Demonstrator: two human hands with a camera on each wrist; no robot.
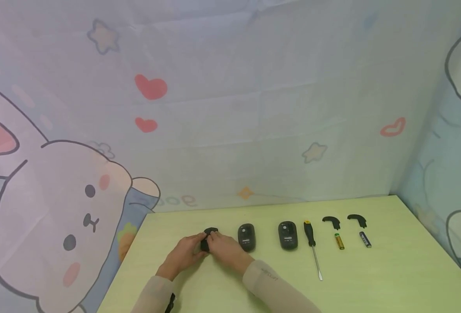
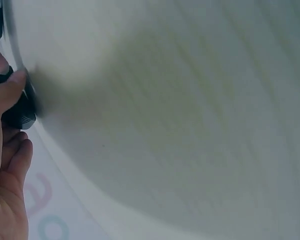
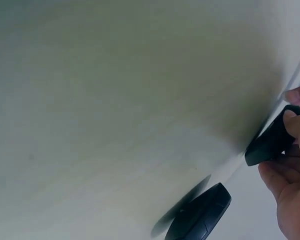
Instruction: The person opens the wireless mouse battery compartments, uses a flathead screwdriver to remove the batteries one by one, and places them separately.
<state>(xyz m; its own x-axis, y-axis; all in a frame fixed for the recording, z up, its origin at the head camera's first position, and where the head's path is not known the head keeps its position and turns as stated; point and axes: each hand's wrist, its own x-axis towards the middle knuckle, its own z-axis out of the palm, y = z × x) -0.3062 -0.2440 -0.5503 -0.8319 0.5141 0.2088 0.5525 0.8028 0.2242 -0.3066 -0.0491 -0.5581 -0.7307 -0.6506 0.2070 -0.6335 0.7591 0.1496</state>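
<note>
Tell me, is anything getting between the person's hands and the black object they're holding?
Nothing visible does. The left hand and right hand both grip the black object directly, with no other item between. The nearest dark mouse lies to its right, outside the grip.

Murky Wrist Feeds

Soft, even light covers the table [image 1: 371, 278] and backdrop [image 1: 222, 108] in my head feed, though fine detail blurs. My wrist feeds run dimmer, hazy and blue-green; smudged shadows spread near the left hand [image 2: 12, 187] and right hand [image 3: 292, 200], and a curved shade edge crosses the left feed.
</note>
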